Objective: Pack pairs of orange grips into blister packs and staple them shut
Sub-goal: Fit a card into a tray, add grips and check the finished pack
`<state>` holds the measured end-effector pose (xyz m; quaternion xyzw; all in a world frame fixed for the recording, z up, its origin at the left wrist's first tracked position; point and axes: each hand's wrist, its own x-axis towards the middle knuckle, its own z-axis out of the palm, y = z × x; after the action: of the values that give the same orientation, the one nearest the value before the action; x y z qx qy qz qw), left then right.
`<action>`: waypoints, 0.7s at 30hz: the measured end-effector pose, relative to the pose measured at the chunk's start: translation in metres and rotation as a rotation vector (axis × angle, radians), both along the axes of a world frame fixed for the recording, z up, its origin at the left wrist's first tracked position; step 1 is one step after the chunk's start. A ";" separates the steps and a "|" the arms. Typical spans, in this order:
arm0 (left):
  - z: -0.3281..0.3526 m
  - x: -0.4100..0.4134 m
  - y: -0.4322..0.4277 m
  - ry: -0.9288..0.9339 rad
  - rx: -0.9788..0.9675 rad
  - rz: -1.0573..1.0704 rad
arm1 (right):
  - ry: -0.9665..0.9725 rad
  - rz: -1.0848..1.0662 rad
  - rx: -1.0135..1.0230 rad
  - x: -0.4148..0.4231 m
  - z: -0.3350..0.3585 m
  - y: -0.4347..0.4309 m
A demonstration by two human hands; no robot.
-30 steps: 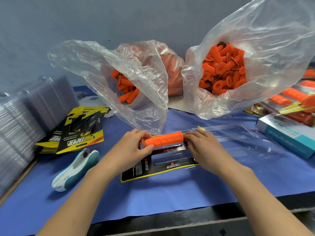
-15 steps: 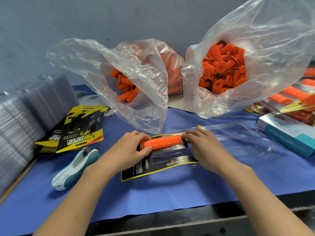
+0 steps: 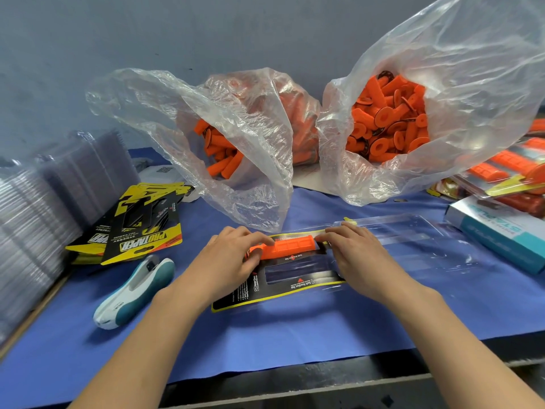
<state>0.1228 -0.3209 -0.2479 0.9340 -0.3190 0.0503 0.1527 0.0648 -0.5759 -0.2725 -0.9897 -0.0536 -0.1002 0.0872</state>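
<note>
Done: one orange grip (image 3: 287, 246) going into blister pack (image 3: 295, 280), mid-surface.
Fingers: left hand (image 3: 233, 258) pinches one end; right hand (image 3: 354, 255) presses the other.
Outstanding: its mate, closing, stapler (image 3: 132, 290) work.

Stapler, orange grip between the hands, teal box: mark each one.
stapler (image 3: 134, 292): head view, middle of its body.
orange grip (image 3: 287, 246): head view, ribbed middle.
teal box (image 3: 489, 219): head view, top face.

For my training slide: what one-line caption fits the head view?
A person seats one orange grip in an open blister pack's far slot, stapler lying at left.
</note>
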 end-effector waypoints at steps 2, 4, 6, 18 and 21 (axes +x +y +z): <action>0.000 -0.001 0.000 -0.028 -0.004 -0.012 | -0.003 -0.002 0.005 0.000 -0.001 0.000; 0.002 -0.005 0.000 -0.076 -0.037 -0.032 | -0.016 -0.001 0.021 0.000 -0.001 0.000; 0.004 -0.010 -0.002 -0.117 -0.078 -0.061 | -0.037 0.001 0.050 0.001 -0.002 0.000; -0.018 -0.061 -0.017 -0.258 0.032 -0.405 | 0.115 0.060 0.197 -0.012 0.009 0.000; -0.022 -0.064 -0.011 -0.355 0.073 -0.366 | 0.181 0.066 0.216 -0.014 0.012 -0.005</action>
<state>0.0589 -0.3317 -0.2696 0.8421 -0.5062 0.1734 0.0671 0.0511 -0.5812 -0.2607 -0.9773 -0.0667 -0.0126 0.2007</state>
